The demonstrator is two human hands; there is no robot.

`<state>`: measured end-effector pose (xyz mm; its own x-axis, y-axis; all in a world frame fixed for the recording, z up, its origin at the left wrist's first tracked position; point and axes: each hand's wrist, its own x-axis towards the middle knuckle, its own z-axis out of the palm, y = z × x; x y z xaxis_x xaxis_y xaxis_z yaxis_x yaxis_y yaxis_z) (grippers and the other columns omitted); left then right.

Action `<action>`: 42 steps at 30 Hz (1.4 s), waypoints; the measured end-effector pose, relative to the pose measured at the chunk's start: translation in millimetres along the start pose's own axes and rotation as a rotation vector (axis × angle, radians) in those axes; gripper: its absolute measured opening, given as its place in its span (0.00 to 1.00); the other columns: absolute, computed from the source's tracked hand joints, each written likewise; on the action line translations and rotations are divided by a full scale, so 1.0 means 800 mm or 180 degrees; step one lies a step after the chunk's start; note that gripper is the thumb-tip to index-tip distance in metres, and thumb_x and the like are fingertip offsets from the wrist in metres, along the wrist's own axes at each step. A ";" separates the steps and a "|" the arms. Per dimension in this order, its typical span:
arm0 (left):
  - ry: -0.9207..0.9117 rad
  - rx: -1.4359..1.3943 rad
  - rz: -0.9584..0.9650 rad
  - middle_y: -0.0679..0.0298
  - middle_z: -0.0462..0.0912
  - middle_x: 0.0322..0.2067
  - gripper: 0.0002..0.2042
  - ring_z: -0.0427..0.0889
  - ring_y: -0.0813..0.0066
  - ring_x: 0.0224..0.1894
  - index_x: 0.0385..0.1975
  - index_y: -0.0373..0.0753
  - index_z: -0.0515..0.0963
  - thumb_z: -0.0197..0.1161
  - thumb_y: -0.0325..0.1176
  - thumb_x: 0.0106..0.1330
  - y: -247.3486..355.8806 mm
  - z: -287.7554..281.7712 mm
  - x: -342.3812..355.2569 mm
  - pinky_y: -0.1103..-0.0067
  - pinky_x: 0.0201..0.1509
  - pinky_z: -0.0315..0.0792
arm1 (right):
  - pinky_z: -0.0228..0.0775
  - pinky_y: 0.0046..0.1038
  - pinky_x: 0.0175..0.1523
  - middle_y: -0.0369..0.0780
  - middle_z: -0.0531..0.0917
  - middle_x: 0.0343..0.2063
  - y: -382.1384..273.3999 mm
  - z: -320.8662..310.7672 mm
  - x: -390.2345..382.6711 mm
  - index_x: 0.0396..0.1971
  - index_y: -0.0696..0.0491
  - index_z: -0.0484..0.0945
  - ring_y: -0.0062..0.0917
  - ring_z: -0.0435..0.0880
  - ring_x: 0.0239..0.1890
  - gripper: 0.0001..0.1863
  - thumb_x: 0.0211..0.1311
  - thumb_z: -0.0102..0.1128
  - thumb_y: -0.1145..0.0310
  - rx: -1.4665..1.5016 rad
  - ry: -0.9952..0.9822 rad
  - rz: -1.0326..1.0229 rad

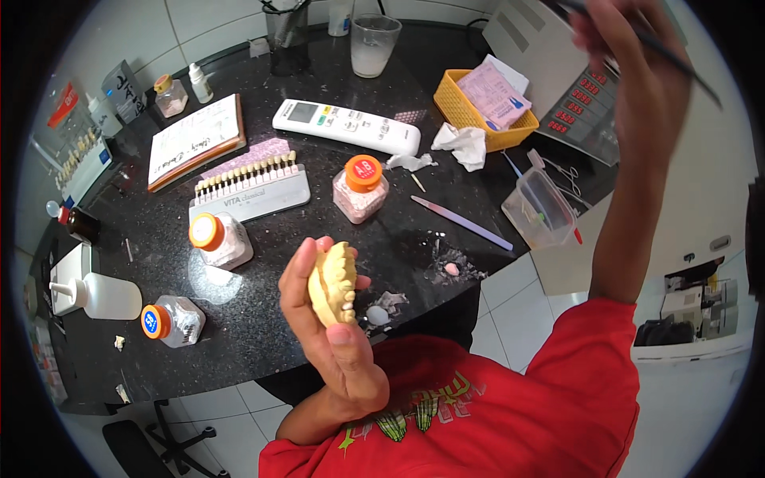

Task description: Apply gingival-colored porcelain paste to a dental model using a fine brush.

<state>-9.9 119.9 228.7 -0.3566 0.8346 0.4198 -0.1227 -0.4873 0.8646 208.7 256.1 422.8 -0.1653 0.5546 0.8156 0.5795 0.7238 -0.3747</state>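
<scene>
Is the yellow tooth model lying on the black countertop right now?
No, the left hand holds the yellow tooth model up above the black countertop, gripped between thumb and fingers.

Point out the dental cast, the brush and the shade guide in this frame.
dental cast [335, 284], head view, on the yellow base held by the left hand [335, 334].
brush [677, 60], head view, mid-handle beside the raised right hand [629, 48].
shade guide [251, 191], head view, on its grey holder.

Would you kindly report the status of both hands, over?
Left hand gripping yellow dental cast. Right hand raised, holding thin brush. Nothing between them.
</scene>
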 end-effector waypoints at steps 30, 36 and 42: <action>0.0392 -0.0156 0.0027 0.50 0.61 0.64 0.28 0.69 0.54 0.60 0.66 0.29 0.53 0.39 0.45 0.74 0.006 0.010 0.000 0.70 0.58 0.66 | 0.70 0.19 0.31 0.40 0.83 0.28 0.055 -0.023 -0.511 0.39 0.62 0.79 0.19 0.81 0.28 0.10 0.66 0.57 0.70 0.1372 0.0782 0.3619; 0.0310 -0.0196 -0.0015 0.48 0.62 0.63 0.27 0.69 0.52 0.60 0.66 0.28 0.53 0.37 0.43 0.75 0.002 0.018 0.005 0.67 0.60 0.63 | 0.67 0.18 0.31 0.39 0.83 0.29 0.105 0.021 -0.589 0.37 0.58 0.80 0.18 0.80 0.28 0.10 0.67 0.56 0.67 0.1578 0.1200 0.4613; 0.0437 -0.0119 0.0007 0.47 0.63 0.62 0.27 0.68 0.51 0.60 0.66 0.28 0.53 0.36 0.42 0.75 0.004 0.017 0.000 0.66 0.61 0.64 | 0.67 0.18 0.31 0.38 0.83 0.28 0.097 -0.007 -0.628 0.38 0.57 0.80 0.17 0.79 0.28 0.10 0.67 0.53 0.68 0.0999 0.1591 0.4625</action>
<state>2.4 121.8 235.0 -0.4799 0.7918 0.3778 -0.1553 -0.5005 0.8517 341.0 31.1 -13.3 0.6734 0.6853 -0.2774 -0.1919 -0.2003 -0.9608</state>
